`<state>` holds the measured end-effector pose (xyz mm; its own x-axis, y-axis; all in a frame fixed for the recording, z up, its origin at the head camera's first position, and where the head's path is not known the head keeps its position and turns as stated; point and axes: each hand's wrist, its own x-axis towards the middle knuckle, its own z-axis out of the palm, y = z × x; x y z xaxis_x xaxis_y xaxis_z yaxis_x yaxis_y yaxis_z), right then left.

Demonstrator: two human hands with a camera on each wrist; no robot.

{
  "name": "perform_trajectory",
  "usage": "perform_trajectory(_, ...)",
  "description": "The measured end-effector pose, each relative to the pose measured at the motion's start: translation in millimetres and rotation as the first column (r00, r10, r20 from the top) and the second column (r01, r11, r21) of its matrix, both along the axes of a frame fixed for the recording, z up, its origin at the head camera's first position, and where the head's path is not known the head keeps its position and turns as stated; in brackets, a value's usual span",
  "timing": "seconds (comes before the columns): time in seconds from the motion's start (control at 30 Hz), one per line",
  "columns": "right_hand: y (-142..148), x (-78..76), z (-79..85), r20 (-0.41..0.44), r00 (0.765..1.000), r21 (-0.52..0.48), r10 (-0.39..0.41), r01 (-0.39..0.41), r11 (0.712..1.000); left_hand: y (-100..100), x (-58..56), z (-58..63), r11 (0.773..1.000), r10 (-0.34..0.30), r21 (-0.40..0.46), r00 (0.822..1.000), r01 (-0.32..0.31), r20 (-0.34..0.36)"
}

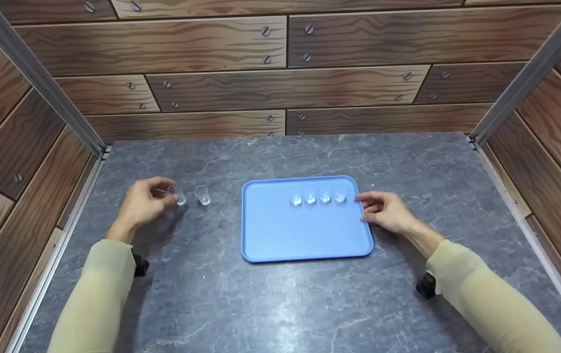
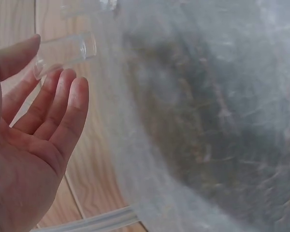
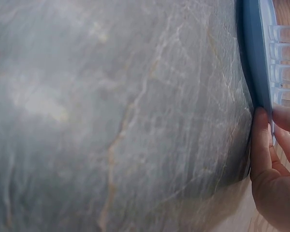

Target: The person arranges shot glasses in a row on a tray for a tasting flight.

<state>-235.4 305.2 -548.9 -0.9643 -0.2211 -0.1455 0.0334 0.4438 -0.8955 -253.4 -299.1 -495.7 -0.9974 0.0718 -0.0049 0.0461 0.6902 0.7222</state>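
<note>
My left hand (image 1: 145, 198) is at the left of the table, thumb and fingers pinching a small clear plastic cup (image 1: 181, 196). In the left wrist view that cup (image 2: 65, 50) sits between the thumb and the fingertips. Just to its right stands a second clear cup (image 1: 203, 196). A blue tray (image 1: 285, 235) lies right of centre, with several matching cups (image 1: 311, 198) standing in a row on its far right part. My right hand (image 1: 386, 211) holds the tray's right rim; in the right wrist view, fingers (image 3: 261, 140) lie on both sides of the rim.
The grey marbled table (image 1: 202, 304) is enclosed by wood-patterned walls (image 1: 212, 49) at the back and both sides. Metal frame posts (image 1: 45, 83) run up the back corners.
</note>
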Motion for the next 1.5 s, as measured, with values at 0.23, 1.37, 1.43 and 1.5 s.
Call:
perform_trajectory(0.23,0,-0.2,1.6,-0.003,1.000,0.026,0.002,-0.002,1.000,13,2.1,22.3,0.999,-0.003,0.040,1.000,0.003,0.002)
perform_trajectory(1.37,-2,-0.4,1.3,-0.017,1.000,0.023,-0.009,0.009,1.000,184,-23.6,-2.9,0.925,-0.372,0.045,0.924,0.377,-0.091)
perform_trajectory(1.43,-1,-0.8,0.9,-0.016,1.000,0.023,-0.013,0.014,1.000,192,-25.8,-6.3,0.923,-0.378,0.042,0.922,0.382,-0.086)
perform_trajectory(1.5,-1,-0.8,0.9,-0.020,1.000,0.025,-0.008,0.008,1.000,198,-27.9,-9.6,0.922,-0.380,0.042,0.922,0.384,-0.076)
